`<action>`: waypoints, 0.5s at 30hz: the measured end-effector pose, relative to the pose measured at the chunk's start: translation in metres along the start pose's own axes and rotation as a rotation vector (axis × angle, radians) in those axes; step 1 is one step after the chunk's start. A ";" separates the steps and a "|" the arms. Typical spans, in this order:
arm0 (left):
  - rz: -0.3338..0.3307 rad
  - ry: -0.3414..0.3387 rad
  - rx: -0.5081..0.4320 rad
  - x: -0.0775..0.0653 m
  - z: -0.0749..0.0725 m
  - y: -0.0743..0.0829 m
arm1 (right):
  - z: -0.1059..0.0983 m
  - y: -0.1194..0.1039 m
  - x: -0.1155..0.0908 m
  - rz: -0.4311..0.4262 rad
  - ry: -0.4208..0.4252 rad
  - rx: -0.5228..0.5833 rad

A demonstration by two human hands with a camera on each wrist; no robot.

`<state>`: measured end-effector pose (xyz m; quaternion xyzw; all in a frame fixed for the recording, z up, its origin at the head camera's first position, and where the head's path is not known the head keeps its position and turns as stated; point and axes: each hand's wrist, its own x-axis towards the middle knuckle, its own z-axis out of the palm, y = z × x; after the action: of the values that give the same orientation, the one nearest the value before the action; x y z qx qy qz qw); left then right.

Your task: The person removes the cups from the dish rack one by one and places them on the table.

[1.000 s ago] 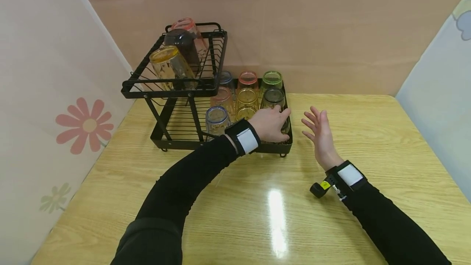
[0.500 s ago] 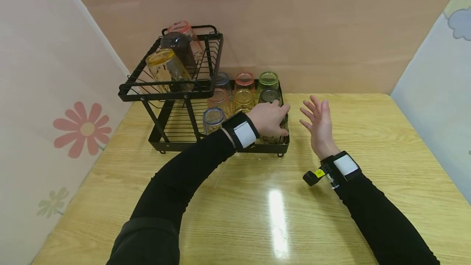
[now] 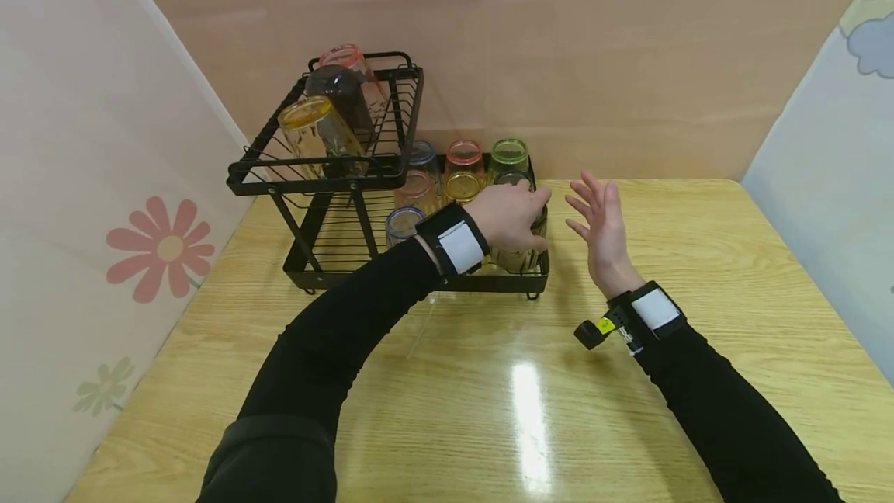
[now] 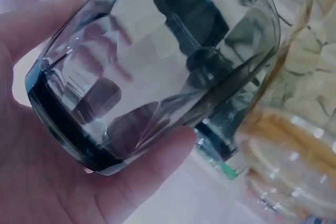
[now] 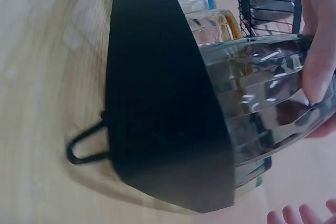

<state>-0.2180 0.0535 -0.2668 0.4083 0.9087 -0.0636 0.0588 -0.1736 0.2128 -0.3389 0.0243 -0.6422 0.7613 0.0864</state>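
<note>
My left hand (image 3: 506,216) grips an upside-down grey glass (image 3: 515,261) at the front right corner of the black two-tier rack (image 3: 419,281). In the left wrist view, thumb and fingers curl round the faceted glass (image 4: 142,72) near its dark base. The right wrist view shows the lower part of this glass (image 5: 262,93) behind the rack's side wall (image 5: 163,93). Behind it stands another grey glass (image 3: 512,176), and an amber glass (image 4: 294,156) is close beside it. To the right of the rack, my right hand (image 3: 606,231) is raised, fingers extended, holding nothing.
Several upturned coloured glasses stand on the lower tier, including a green one (image 3: 510,154) and a blue-rimmed one (image 3: 403,223). The upper tier holds leaning yellow (image 3: 314,130), dark (image 3: 342,95) and pink (image 3: 345,57) glasses. Light wood table (image 3: 461,425) extends in front.
My left hand has risen slightly with the grey glass, and more of the glass shows beneath it. My right hand has moved a little forward, still extended. The head view has shifted slightly.
</note>
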 end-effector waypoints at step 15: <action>0.055 0.021 -0.010 0.008 -0.037 0.014 | -0.017 0.026 -0.028 0.187 0.037 0.398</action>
<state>-0.2143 0.0745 -0.2328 0.4334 0.8981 -0.0532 0.0532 -0.1490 0.2227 -0.3709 -0.0326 -0.4770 0.8781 0.0206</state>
